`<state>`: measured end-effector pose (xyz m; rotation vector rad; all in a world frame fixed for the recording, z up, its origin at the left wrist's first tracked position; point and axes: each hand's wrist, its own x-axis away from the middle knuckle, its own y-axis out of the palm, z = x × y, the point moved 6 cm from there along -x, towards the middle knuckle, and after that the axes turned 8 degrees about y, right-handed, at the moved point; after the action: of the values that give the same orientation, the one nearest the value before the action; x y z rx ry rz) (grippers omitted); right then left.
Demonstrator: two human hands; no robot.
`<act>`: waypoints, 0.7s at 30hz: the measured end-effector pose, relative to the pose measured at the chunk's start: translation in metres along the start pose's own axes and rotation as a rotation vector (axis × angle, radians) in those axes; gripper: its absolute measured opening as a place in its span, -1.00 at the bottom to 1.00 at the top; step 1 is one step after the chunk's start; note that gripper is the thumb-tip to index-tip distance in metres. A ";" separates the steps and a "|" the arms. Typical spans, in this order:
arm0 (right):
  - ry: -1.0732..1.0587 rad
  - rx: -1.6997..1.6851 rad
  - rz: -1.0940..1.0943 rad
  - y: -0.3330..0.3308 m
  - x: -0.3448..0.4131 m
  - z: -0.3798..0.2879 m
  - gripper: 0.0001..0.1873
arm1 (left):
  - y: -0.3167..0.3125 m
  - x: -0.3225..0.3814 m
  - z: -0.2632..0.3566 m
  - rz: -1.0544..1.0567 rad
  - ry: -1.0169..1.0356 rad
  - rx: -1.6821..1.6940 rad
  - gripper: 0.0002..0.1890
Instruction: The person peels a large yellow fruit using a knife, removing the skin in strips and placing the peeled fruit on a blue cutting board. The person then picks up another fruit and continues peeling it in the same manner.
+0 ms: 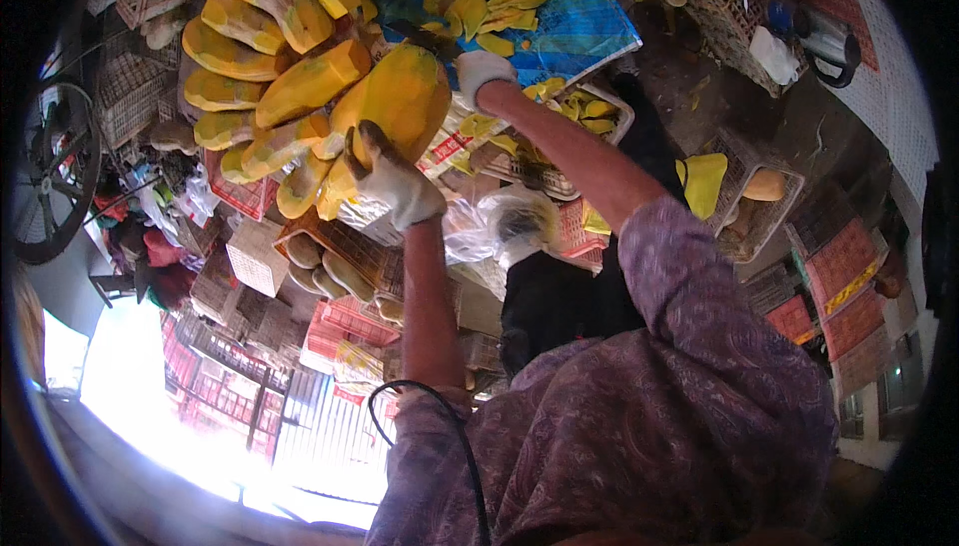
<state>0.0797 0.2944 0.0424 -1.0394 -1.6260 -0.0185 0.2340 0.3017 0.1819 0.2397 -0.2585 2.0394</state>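
Observation:
My left hand (397,179), in a pale work glove with darkened fingers, grips the near lower end of a large yellow-orange squash (412,96). My gloved right hand (485,74) is closed around a knife (423,38); the handle is mostly hidden in the fist. Its broad dark blade points left, along the far end of that squash, and I cannot tell whether it touches. Several peeled squashes (313,83) are heaped to the left. Beyond the right hand, long strips of yellow peel (506,3) lie on a blue plastic sheet (592,18).
A crate of peel (625,115) stands beneath the right forearm. Crates of unpeeled squashes (352,242) are below left. At right are another crate (787,194) and a metal kettle (828,40). A large fan (56,171) stands far left. A black cable (468,448) crosses my left sleeve.

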 end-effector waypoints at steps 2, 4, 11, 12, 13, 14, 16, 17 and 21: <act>-0.015 -0.025 0.035 -0.006 -0.012 0.003 -0.83 | 0.001 0.003 -0.002 0.056 0.027 -0.022 -0.56; -0.031 -0.019 0.010 -0.004 -0.001 0.006 -0.85 | 0.002 0.005 -0.003 0.054 0.023 0.009 -0.57; -0.070 -0.187 0.167 -0.010 0.126 -0.001 -0.84 | 0.005 -0.003 0.007 0.031 -0.130 0.037 -0.36; -0.072 -0.174 0.173 -0.011 0.130 -0.004 -0.84 | 0.005 -0.002 0.009 0.025 -0.124 0.016 -0.35; -0.062 -0.149 0.179 -0.011 0.128 -0.006 -0.82 | 0.007 -0.001 0.010 0.018 -0.114 -0.002 -0.34; -0.061 -0.177 0.208 -0.013 0.122 -0.007 -0.82 | 0.006 -0.001 0.010 0.038 -0.112 -0.028 -0.34; -0.066 -0.185 0.203 -0.011 0.108 -0.012 -0.84 | 0.004 -0.001 0.008 0.067 -0.116 -0.078 -0.34; -0.077 -0.184 0.197 -0.009 0.102 -0.015 -0.85 | 0.003 -0.003 0.006 0.077 -0.134 -0.067 -0.34; -0.081 -0.171 0.207 -0.012 0.080 -0.028 -0.83 | -0.002 -0.020 -0.001 -0.010 -0.163 -0.042 -0.35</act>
<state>0.0976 0.3207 0.1221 -1.3518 -1.6029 0.0241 0.2444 0.2862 0.1757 0.3811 -0.3999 2.0052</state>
